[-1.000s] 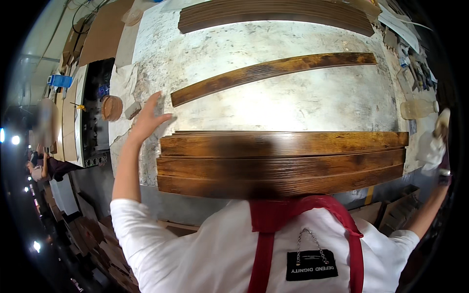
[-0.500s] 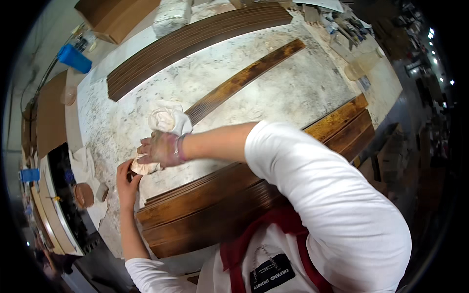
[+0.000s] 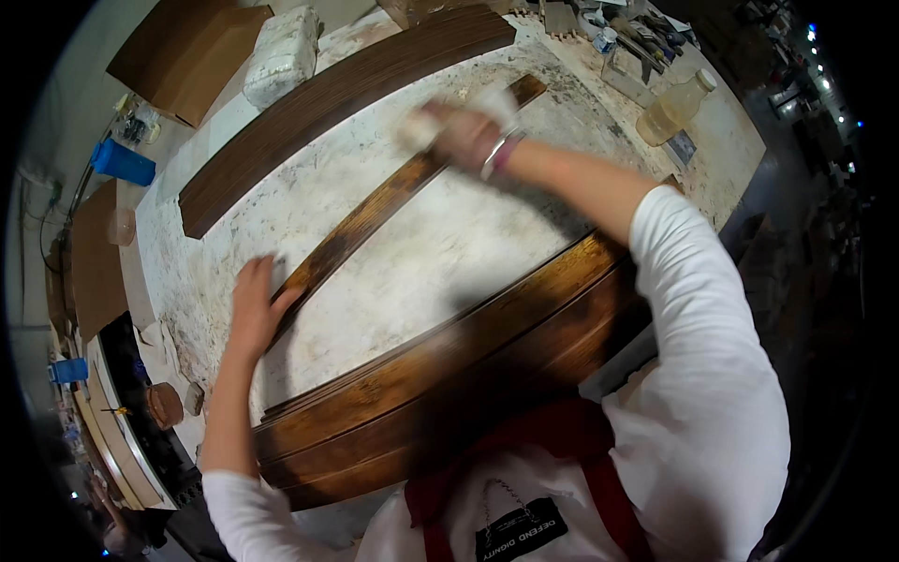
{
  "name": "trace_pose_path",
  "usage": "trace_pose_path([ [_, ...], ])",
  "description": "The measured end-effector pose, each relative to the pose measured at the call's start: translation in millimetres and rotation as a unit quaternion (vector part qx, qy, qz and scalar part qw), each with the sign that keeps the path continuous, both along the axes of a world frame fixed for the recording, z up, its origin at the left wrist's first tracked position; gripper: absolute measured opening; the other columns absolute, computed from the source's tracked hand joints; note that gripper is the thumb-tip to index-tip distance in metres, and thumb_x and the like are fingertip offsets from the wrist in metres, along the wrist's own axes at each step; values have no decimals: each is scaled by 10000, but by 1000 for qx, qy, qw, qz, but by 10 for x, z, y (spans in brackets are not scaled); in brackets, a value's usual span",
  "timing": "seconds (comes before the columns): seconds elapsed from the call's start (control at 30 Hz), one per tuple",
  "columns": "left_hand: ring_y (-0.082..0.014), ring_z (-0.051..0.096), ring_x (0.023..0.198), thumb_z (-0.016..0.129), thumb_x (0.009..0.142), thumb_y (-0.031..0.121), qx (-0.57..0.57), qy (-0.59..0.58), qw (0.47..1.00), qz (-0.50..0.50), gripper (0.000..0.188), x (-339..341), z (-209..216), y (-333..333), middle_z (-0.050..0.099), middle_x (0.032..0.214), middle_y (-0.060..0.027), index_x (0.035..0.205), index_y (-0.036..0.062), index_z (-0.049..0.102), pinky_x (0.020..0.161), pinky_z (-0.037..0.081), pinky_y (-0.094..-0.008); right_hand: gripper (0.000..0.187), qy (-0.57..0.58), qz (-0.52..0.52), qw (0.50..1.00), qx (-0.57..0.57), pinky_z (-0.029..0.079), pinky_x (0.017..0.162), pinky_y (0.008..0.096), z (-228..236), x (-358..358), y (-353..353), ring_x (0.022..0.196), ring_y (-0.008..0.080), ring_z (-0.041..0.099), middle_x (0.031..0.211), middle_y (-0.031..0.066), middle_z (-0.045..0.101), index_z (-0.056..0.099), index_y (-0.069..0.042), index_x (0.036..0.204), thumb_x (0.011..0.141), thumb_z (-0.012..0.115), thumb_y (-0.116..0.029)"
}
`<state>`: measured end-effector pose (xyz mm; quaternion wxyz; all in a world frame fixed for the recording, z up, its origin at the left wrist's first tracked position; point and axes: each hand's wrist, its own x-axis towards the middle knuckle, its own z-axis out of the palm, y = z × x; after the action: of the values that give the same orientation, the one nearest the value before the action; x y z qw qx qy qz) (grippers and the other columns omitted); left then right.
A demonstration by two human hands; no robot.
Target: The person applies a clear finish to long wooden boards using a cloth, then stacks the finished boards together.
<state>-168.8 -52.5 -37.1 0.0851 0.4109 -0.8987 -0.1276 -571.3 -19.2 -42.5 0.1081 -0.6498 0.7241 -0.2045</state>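
Note:
A narrow wooden strip (image 3: 379, 204), stained brown with uneven golden patches, lies slantwise across the pale, blotched worktable (image 3: 440, 244). My left hand (image 3: 251, 304) grips its near left end, thumb on one side and fingers on the other. Farther along, toward the strip's far right end, my right hand (image 3: 468, 140) is closed on a whitish cloth (image 3: 421, 129) and presses it over the wood. Motion blurs this hand and the cloth, and they cover part of the strip.
Dark grooved boards (image 3: 346, 98) lie along the back. Glossy brown boards (image 3: 449, 375) are along the front edge. A bottle of yellowish liquid (image 3: 676, 108) and several tools (image 3: 641, 42) sit far right. At left are a blue cup (image 3: 124, 162), a cardboard box (image 3: 187, 61) and a round brown container (image 3: 164, 405).
My right hand has swept with the cloth from the near left to the strip's far right part. My left hand has moved onto the strip's near end, which now reaches farther left.

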Motion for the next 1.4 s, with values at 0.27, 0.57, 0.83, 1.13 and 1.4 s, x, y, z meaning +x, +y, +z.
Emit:
trace_pose_path([
  [0.27,-360,517,972,689,813,330,2,-24,997,-77,535,-1062,-316,7,521,1082,-158,1225,32,520,845,452,-435,279,59,-125,986,88,511,820,396,-219,-1671,122,964,330,641,1066,194,653,630,-83,1083,826,642,-191],
  [0.57,-323,603,979,613,899,256,275,89,957,20,426,-1033,-34,41,632,1031,-205,1240,9,546,883,451,-364,353,75,-53,976,198,489,853,387,533,-1077,708,988,274,638,1077,96,664,609,-161,1110,850,591,-398],
  [0.83,-386,513,1015,655,840,294,34,24,999,-10,494,-1040,-314,-45,542,1103,-213,1211,-11,538,877,436,-427,331,-81,-55,990,97,518,711,354,760,-372,622,816,197,653,968,72,675,637,-175,1069,813,668,-383],
  [1.13,-364,463,1012,675,809,200,8,39,995,-93,555,-908,-434,274,488,1131,-182,1279,-9,467,891,396,-444,380,0,101,995,20,506,835,385,-413,19,76,933,258,638,1034,163,636,580,-47,1114,974,406,-354],
  [1.4,-360,454,1022,663,828,209,-5,43,993,-106,569,-1010,-451,282,477,1172,-179,1302,-19,443,910,384,-437,224,73,-129,989,-3,494,856,410,-567,-1812,154,943,365,624,1024,211,645,604,-54,1069,880,515,-135],
])
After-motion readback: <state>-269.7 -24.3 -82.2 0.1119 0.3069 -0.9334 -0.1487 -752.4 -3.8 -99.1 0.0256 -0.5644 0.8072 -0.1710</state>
